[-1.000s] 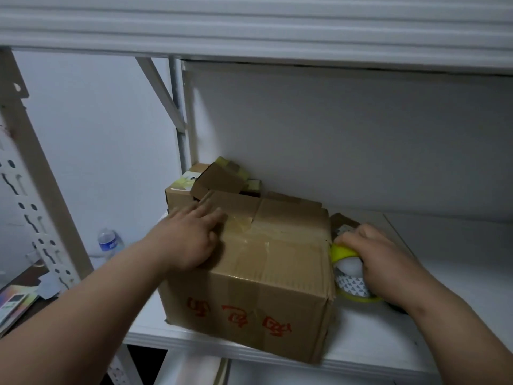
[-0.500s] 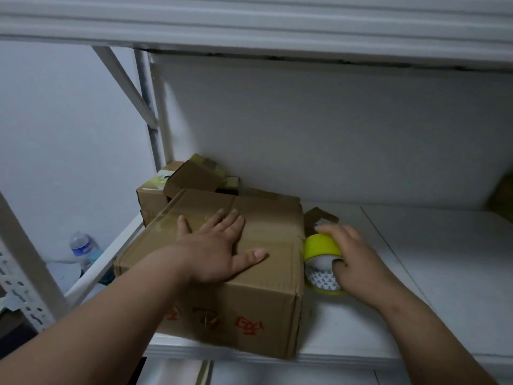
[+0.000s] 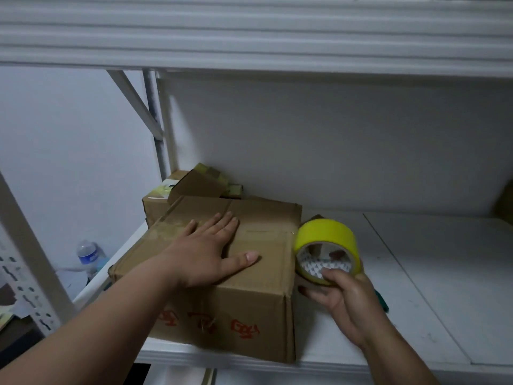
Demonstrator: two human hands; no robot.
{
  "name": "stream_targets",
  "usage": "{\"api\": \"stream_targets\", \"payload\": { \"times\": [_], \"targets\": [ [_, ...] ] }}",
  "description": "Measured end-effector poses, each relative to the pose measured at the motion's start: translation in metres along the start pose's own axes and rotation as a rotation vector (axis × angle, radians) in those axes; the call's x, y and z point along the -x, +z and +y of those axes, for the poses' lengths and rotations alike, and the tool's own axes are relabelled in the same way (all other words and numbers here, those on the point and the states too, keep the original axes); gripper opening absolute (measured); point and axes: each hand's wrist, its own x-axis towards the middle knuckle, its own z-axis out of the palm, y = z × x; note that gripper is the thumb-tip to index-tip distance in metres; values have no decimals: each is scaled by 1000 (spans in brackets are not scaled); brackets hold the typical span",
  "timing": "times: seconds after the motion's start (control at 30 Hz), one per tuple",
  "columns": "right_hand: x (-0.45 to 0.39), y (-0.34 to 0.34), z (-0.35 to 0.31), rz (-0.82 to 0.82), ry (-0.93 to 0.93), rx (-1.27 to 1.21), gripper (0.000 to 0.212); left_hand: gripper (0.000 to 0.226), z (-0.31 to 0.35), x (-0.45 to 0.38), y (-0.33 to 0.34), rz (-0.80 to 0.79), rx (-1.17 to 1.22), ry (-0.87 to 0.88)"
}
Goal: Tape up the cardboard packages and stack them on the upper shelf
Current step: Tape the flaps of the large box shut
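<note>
Your right hand [image 3: 344, 295] has lifted the tape roll [image 3: 327, 248] clear of the shelf [image 3: 416, 273]. A second ago the roll sat low against the right side of the box [image 3: 249, 273], with your hand wrapped over it. Now it is up at the level of the box's top right edge, just beside it, core facing you. Your fingers [image 3: 331, 273] are clamped on its lower rim, thumb inside the core.

Your left hand [image 3: 205, 254] has changed too. A second ago it was curled over the far left corner of the lid. Now it lies flat in the middle of the top, fingers straight and spread, thumb out toward the right, pressing the flaps down over the seam.

The box sits at the front of the shelf, its red-lettered face toward you. A smaller box [image 3: 158, 201] with loose flaps is touching it behind. Something green [image 3: 381, 300] lies on the shelf behind your right wrist; what it is cannot be told.

What this means for you: the flaps look held shut and the roll is poised at the edge, so a strip across the top seam seems the step in hand. Whether a free end of tape is already pulled off cannot be seen. No yellow tape shows on the lid yet, so stacking on the upper shelf is still ahead.
</note>
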Motion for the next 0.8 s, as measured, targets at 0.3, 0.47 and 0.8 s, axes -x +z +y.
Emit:
{"api": "stream_targets", "payload": {
  "times": [0.3, 0.47, 0.8],
  "targets": [
    [34, 123, -83, -325, -540, 702, 56, 107, -55, 43, -21, 296, 768, -51],
    [40, 202, -90, -458, -634, 1066, 46, 88, -70, 70, -22, 238, 1379, -162],
    [21, 259, -64, -691, -447, 1242, 40, 54, -78, 96, -38, 83, 1514, -154]
  ]
}}
